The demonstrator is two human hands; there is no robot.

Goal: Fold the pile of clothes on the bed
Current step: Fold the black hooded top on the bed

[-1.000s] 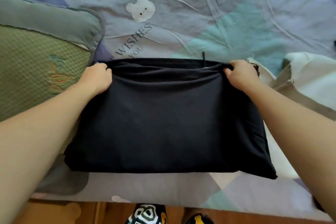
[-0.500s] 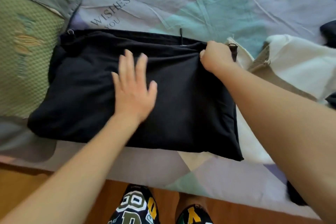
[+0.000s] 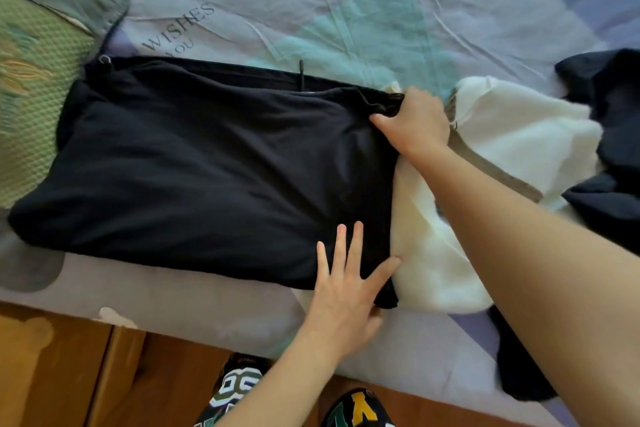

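Two hands on black folded garment (image 3: 207, 163), smooth, rectangular

One folded black garment (image 3: 207, 163) at centre; one white garment (image 3: 512, 135) at three o'clock; two dark heaps, one (image 3: 609, 107) at two, another (image 3: 519, 378) at five; one green pillow (image 3: 38, 55) at nine; two hands.

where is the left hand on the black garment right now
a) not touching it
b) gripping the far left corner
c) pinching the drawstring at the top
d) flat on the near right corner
d: the left hand lies with straight, spread fingers on the near right corner of the black garment.
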